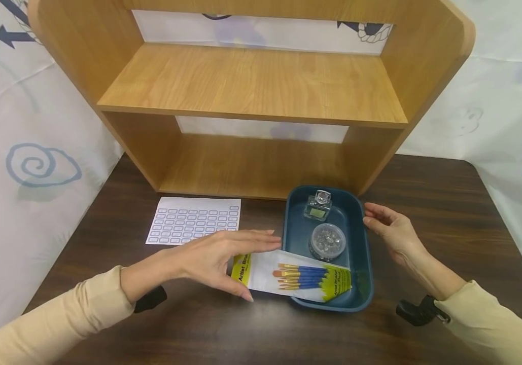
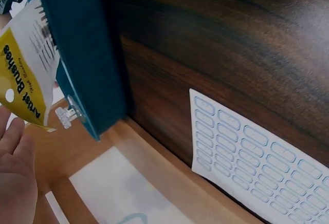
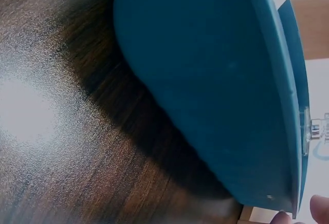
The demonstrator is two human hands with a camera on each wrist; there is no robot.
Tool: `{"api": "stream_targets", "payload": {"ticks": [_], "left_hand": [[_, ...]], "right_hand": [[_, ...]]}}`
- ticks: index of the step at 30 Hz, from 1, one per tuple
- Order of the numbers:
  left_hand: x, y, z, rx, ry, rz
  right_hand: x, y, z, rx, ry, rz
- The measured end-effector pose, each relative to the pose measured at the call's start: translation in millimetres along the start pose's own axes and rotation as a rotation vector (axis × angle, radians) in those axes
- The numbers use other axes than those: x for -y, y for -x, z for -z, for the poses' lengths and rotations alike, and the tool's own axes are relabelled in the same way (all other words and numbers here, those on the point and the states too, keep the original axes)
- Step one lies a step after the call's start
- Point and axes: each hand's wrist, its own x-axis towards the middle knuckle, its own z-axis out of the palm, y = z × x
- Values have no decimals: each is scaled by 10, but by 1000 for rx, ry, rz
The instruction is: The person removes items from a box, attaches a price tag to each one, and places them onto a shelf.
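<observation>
A blue tray (image 1: 370,284) stands on the table in front of the shelf. Inside it are a small glass bottle (image 1: 317,209) with a clear stopper and a round clear tub (image 1: 327,242) of small pieces. A packet of artist brushes (image 1: 261,274) lies slanted across the near part, its yellow header end sticking out past the left rim. My left hand (image 1: 215,258) is beside that end, fingers extended and thumb apart; the left wrist view shows its fingertips near the header. My right hand (image 1: 395,233) has loosely bent fingers, with thumb and fingertips right at the tray's right rim.
A wooden shelf unit (image 1: 251,86) with two levels stands behind the tray. To the tray's left, a white sheet of printed labels (image 1: 197,218) lies flat on the dark wood table (image 1: 242,339). Printed white cloth (image 1: 37,213) hangs around.
</observation>
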Motion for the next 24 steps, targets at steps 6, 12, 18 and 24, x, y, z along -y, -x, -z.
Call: {"api": "stream_targets", "payload": {"ticks": [6,12,18,24], "left_hand": [[37,45,-32,20,-17,8],[71,92,-74,38,-74,3],[100,142,-129,47,-125,21],[145,183,-180,41,-141,-6]], "right_hand": [[-16,-16,-1,-8,2,-10],[-32,-39,-4,-10,19,-14],[-33,-50,-4,-9,32,-11],[-26,-68,-15,-11,43,-7]]}}
